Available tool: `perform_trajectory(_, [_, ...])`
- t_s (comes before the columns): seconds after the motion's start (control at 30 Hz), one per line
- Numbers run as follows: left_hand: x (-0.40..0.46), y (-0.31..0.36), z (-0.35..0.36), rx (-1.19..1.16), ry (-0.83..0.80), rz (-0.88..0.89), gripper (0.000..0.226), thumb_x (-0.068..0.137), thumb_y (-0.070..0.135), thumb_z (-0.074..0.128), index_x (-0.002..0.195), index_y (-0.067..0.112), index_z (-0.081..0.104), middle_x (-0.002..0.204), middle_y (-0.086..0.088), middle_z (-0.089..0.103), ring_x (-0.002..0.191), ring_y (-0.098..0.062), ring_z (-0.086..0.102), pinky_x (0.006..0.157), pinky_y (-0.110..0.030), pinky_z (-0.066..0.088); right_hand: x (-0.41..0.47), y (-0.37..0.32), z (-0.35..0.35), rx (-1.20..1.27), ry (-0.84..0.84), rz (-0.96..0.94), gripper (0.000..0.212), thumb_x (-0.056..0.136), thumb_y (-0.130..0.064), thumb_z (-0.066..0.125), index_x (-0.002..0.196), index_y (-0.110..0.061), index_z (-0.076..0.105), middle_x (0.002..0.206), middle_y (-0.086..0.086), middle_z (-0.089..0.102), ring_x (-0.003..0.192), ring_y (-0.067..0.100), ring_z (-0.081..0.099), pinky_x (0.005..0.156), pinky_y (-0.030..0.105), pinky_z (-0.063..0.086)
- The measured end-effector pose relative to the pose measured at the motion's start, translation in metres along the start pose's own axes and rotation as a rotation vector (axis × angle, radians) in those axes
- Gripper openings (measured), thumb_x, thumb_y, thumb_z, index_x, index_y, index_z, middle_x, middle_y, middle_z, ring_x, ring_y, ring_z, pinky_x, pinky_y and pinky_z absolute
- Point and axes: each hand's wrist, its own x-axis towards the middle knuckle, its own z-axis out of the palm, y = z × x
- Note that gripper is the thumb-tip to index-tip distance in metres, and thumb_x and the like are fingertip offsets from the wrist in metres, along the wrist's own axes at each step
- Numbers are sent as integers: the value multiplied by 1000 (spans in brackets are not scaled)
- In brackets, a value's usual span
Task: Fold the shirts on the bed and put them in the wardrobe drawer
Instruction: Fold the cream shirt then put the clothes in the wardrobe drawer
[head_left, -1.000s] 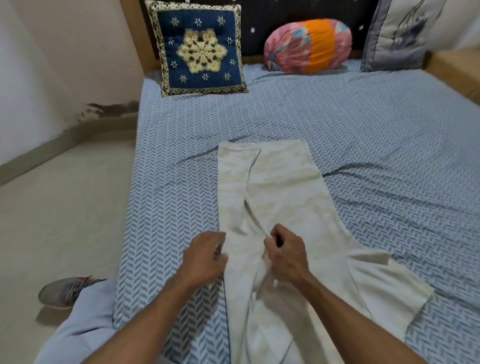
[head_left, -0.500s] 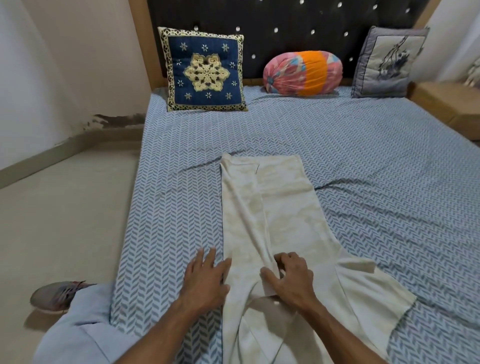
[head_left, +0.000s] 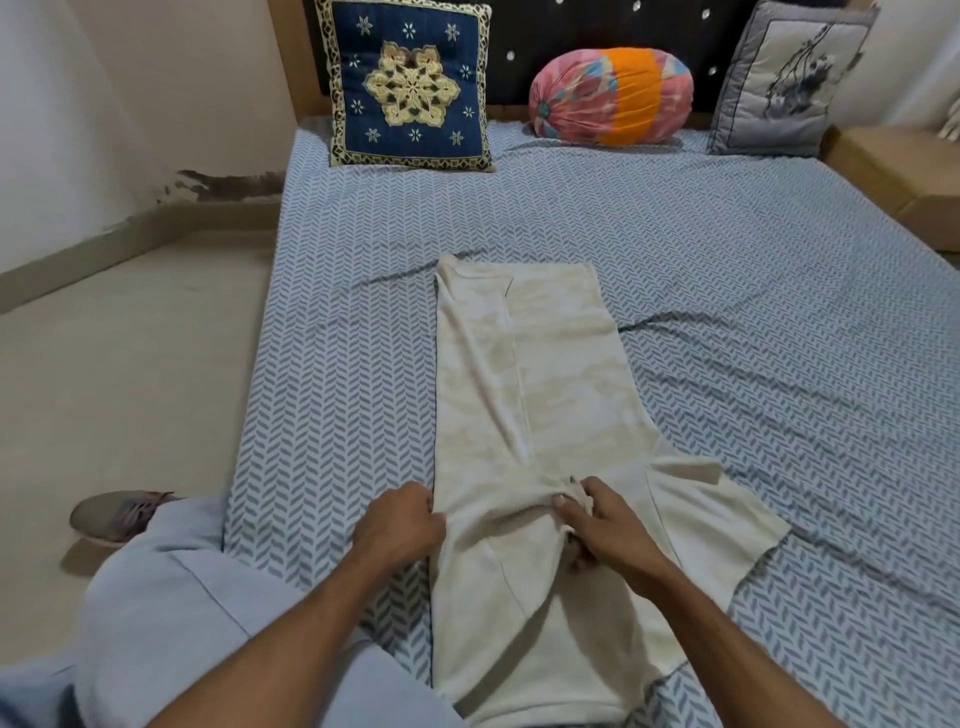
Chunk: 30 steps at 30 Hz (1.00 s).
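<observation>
Hands are both gripping the cream shirt (head_left: 540, 395) low in the frame: left hand (head_left: 397, 525) pinching its left edge, right hand (head_left: 597, 525) bunching the middle, on the herringbone bed sheet (head_left: 753, 291).

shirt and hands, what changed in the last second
The left hand, flat on the sheet half a second ago, has curled to grip the cream shirt's left edge. The right hand keeps pinching bunched fabric mid-shirt. The shirt remains lengthwise on the bed, right sleeve spread out.
</observation>
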Motion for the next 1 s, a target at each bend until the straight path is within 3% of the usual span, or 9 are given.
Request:
perform_trajectory(0.1, [-6,-5,0,-12,25,-11,23,87,28,57,71,20,43,63,1,49,55,-18,49,53,-30,38,-14,12,-3,78,51,148,43,89,-47,74,97,-7,59,58,7,56,47,17,50,46,29,48])
perform_trajectory(0.2, [-19,-4,1,4,48,7,10,90,25,53,91,18,47,77,-1,55,63,-18,51,55,-30,39,-26,25,-3,113,67,228,48,84,-51,78,78,-9,54,62,11,48,53,21,46,44,27,43])
perform_trajectory(0.3, [-45,5,2,50,55,104,9,89,21,51,96,18,46,85,2,54,70,-14,50,56,-30,41,-34,37,-1,228,201,219,37,88,-29,76,73,-6,52,65,14,47,56,23,46,45,29,42])
perform_trajectory(0.4, [-80,19,-1,197,71,297,21,92,39,54,103,22,52,107,3,53,98,-18,54,80,-35,50,-40,36,8,476,254,260,17,87,-7,73,95,1,61,85,20,63,75,32,64,64,49,63])
perform_trajectory(0.5, [-112,31,12,384,-107,334,42,84,56,59,107,21,52,111,-3,55,105,-26,55,83,-39,48,-49,32,17,531,254,260,34,85,-10,79,110,-5,57,100,20,67,81,33,69,71,54,63])
perform_trajectory(0.63, [-126,31,40,597,-220,335,33,85,27,65,112,11,54,114,-13,57,109,-34,56,82,-42,47,-55,30,26,556,283,222,39,86,-5,77,119,-9,56,101,18,70,78,32,73,64,44,63])
perform_trajectory(0.77, [-129,22,36,613,-252,302,32,80,19,73,108,9,59,109,-15,62,103,-33,62,83,-42,53,-64,37,21,639,347,169,33,84,5,66,113,-8,58,103,18,68,87,35,70,78,50,62])
perform_trajectory(0.9, [-135,11,34,582,-255,284,38,81,26,74,112,12,57,114,-14,60,108,-32,60,83,-40,50,-66,56,18,460,418,220,38,60,-23,69,97,-23,63,99,14,70,92,36,68,78,59,61])
perform_trajectory(1.0, [-136,12,33,591,-291,295,24,81,21,71,101,11,61,105,-13,62,102,-33,62,85,-42,55,-72,62,21,276,388,254,34,65,-21,66,98,-18,62,94,13,69,87,34,65,75,51,59])
